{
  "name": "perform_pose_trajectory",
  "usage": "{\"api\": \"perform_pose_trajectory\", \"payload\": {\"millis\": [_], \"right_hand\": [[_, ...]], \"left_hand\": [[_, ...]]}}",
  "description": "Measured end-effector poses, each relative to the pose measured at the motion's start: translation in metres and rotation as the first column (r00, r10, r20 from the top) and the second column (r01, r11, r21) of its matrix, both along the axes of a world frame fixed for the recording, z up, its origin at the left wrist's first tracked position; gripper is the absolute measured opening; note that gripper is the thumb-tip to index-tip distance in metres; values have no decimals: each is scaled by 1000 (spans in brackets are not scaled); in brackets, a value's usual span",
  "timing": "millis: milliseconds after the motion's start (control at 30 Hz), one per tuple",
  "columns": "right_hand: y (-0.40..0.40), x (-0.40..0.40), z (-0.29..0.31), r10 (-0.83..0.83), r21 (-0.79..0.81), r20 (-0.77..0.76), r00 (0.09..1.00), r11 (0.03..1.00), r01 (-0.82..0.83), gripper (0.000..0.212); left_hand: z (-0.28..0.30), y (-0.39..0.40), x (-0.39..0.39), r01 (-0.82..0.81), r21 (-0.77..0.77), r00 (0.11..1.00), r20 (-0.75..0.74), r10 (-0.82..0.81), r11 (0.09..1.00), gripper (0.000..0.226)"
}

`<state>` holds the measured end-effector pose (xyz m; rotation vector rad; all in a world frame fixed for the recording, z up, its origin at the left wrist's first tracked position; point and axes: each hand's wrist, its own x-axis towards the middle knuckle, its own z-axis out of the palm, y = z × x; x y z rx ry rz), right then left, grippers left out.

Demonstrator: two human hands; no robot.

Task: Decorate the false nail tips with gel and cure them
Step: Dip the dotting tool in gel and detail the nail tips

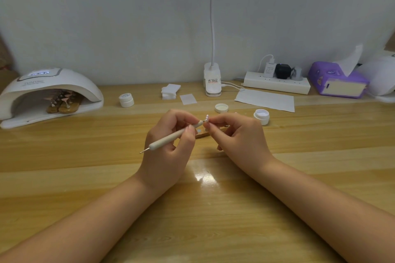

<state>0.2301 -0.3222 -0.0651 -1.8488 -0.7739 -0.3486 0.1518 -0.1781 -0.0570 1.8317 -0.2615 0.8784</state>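
Note:
My left hand (171,145) grips a slim beige dotting tool (168,137), its metal tip touching a small false nail tip (207,118) with white dots. My right hand (237,136) pinches that nail tip between thumb and fingers above the table. Under the hands lies a wooden holder strip (202,133), mostly hidden. An open gel jar (261,116) and its lid (221,108) stand just behind my right hand. At far left the white curing lamp (49,94) is lit and holds wooden strips with several pink nail tips (64,100) inside.
A closed white jar (126,100), a stack of wipes (170,90) and a single pad (188,99) lie behind the hands. A clip lamp base (212,81), power strip (276,84), paper sheet (265,100) and purple tissue pack (337,81) line the back right.

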Motion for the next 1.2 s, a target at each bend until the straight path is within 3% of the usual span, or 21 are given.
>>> {"api": "perform_pose_trajectory", "payload": {"millis": [1200], "right_hand": [[0, 0, -1, -15, -23, 38, 999, 1000, 16, 13]], "left_hand": [[0, 0, 0, -16, -19, 1000, -26, 16, 1000, 15]]}}
